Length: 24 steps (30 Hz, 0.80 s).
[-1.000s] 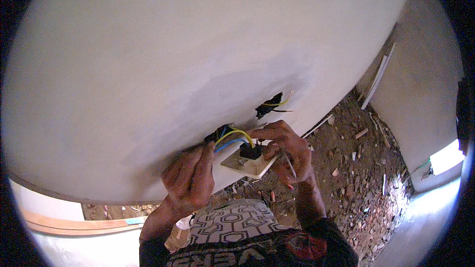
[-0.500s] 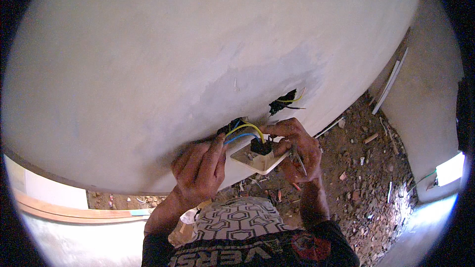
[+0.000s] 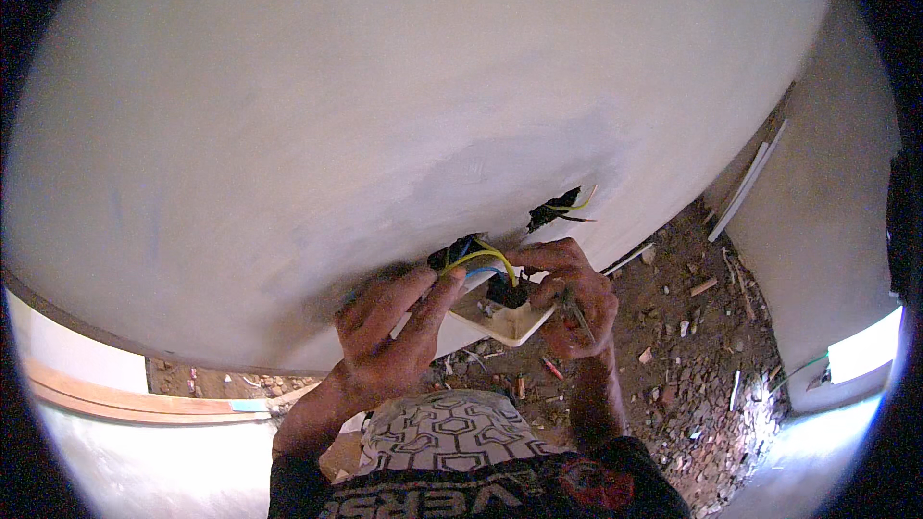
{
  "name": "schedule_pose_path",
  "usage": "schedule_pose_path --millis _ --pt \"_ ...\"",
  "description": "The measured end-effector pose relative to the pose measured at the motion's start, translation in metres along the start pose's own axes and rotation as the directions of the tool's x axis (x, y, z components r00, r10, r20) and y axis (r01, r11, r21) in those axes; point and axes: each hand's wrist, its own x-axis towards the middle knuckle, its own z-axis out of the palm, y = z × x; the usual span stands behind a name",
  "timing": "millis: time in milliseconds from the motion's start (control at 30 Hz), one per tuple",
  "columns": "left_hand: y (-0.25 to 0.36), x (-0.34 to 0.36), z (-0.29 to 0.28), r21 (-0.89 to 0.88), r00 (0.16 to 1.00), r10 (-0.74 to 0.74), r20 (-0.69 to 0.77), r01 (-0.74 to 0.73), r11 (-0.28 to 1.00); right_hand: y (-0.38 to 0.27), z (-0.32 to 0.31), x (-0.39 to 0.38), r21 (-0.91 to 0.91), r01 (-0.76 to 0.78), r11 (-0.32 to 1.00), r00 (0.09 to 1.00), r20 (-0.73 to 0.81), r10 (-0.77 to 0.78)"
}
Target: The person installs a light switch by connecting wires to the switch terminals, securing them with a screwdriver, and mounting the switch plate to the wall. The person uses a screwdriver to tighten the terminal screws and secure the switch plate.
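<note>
Bare forearms point(image 3: 319, 413) raised, left grip point(image 3: 392, 322) fingertips drawn close, right grip point(image 3: 582, 303) curled, index finger point(image 3: 546, 254) extended leftward

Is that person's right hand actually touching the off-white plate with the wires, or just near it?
Touching. The head view shows the right hand gripping the off-white plate by its right side, with no gap between them.

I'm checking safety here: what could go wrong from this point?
The yellow wire and blue wire curve from the wall hole toward the black fitting; a tug might loosen them. The right hand holds a pale plate and a thin tool; either could drop onto the littered ground. The bare left hand is at the wires: a shock is possible if they're live, which doesn't show.
</note>
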Motion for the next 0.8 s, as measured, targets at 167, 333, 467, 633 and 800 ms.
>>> schedule_pose_path --millis 167,333,467,633,800 --pt "0.000 0.006 0.000 -0.023 1.000 0.009 0.030 -0.008 1.000 0.000 0.005 -0.007 0.050 -0.079 0.996 0.996 -0.034 0.081" --pt "-0.001 0.006 0.000 -0.076 0.999 0.007 0.051 -0.004 0.997 0.012 0.006 -0.007 0.124 0.022 0.992 1.000 -0.023 -0.019" --pt "-0.004 0.001 0.003 -0.064 0.998 0.026 0.049 -0.023 0.998 0.005 0.004 -0.001 0.059 0.013 0.998 1.000 0.006 -0.013" --pt "-0.001 -0.012 0.007 -0.097 0.996 -0.070 0.046 0.074 0.993 -0.007 0.006 0.001 -0.051 -0.001 0.999 1.000 -0.025 -0.001" --pt "0.014 -0.013 -0.011 -0.024 0.972 -0.236 -0.009 0.236 0.971 -0.016 0.003 0.004 -0.048 -0.029 0.998 0.999 -0.024 0.028"
